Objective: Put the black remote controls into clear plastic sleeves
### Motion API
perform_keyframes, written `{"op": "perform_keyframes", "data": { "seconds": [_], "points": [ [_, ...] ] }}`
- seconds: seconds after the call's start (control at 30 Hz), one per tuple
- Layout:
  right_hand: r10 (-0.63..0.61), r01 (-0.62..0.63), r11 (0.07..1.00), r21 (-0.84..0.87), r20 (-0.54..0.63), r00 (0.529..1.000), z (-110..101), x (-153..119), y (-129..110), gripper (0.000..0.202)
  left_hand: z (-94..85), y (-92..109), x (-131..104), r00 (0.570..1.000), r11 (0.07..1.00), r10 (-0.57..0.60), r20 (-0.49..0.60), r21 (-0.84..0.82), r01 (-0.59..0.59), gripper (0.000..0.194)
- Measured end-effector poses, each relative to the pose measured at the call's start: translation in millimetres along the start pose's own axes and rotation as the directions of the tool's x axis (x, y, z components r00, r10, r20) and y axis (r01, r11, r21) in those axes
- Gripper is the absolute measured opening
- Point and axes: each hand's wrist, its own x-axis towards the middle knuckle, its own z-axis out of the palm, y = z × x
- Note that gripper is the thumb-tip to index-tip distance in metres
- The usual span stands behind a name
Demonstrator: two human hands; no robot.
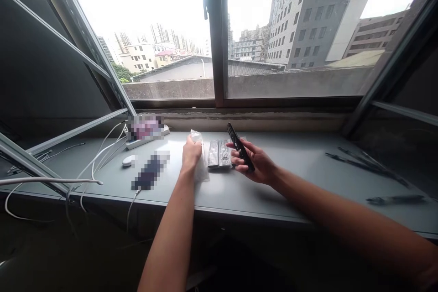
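Note:
My right hand (pixel 258 162) is wrapped round a black remote control (pixel 240 147), its button side facing up and its far end tilted up to the left. In my left hand (pixel 191 153) a clear, crinkled plastic bag (pixel 201 164) is pinched and hangs down over the shelf; nothing shows inside it. Between my hands lie dark items in clear plastic wrapping (pixel 213 154), side by side on the grey shelf (pixel 226 194). My right fingers partly cover the right-hand one, so I cannot tell their exact kind.
A white power strip (pixel 147 137) and white cables (pixel 97 157) occupy the left, near a small white rounded object (pixel 128 161) and a blurred-out dark device (pixel 148 175). Dark cables or pens (pixel 366 164) lie at right. Metal frame bars (pixel 96 0) slant upward; a window (pixel 219 32) stands behind.

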Motion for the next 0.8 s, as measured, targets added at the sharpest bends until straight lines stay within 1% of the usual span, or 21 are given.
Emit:
{"op": "perform_keyframes", "data": {
  "seconds": [0.03,0.1,0.17,0.2,0.27,0.3,0.37,0.4,0.5,0.6,0.7,0.8],
  "points": [
    [-0.013,0.013,1.000,-0.028,-0.013,1.000,-1,0,0,0.033,-1.0,1,-3,0.998,0.984,0.048,-0.041,0.174,-0.041,0.059],
    [-0.048,0.043,0.994,-0.102,-0.050,0.998,-2,0,1,0.031,-0.8,5,-9,0.982,0.899,0.157,-0.104,0.428,-0.098,0.069],
    [-0.078,0.066,0.987,-0.145,-0.083,0.993,-3,0,1,0.028,1.9,7,-14,0.965,0.815,0.238,-0.111,0.564,-0.136,0.072],
    [-0.085,0.071,0.987,-0.144,-0.088,0.993,-3,0,1,0.025,3.9,8,-15,0.965,0.783,0.250,-0.086,0.604,-0.149,0.069],
    [-0.071,0.064,0.992,-0.111,-0.068,0.995,-2,0,1,0.016,8.2,7,-17,0.977,0.740,0.214,0.001,0.653,-0.162,0.057],
    [-0.056,0.052,0.995,-0.090,-0.043,0.997,-2,0,1,0.018,10.3,6,-18,0.981,0.724,0.186,0.046,0.668,-0.169,0.052],
    [-0.031,0.032,0.998,-0.052,0.015,0.999,-1,0,0,0.032,13.5,3,-18,0.982,0.694,0.154,0.110,0.695,-0.187,0.047],
    [-0.021,0.022,0.999,-0.037,0.039,0.999,0,-1,0,0.037,14.5,1,-19,0.981,0.681,0.151,0.121,0.707,-0.192,0.046],
    [-0.002,0.003,1.000,-0.008,0.067,0.998,-1,-1,-1,0.040,14.8,-2,-18,0.982,0.654,0.146,0.115,0.734,-0.184,0.047],
    [0.007,-0.007,1.000,0.015,0.058,0.998,0,-1,1,0.040,12.0,-5,-17,0.990,0.636,0.098,0.105,0.758,-0.144,0.053],
    [-0.013,0.013,1.000,0.022,0.006,1.000,3,0,3,0.035,8.9,-8,-15,0.994,0.601,0.034,0.099,0.793,-0.100,0.061],
    [-0.020,0.019,1.000,-0.004,-0.092,0.996,5,3,5,0.027,8.2,-10,-14,0.996,0.552,0.031,0.082,0.830,-0.086,0.060]
  ]
}}
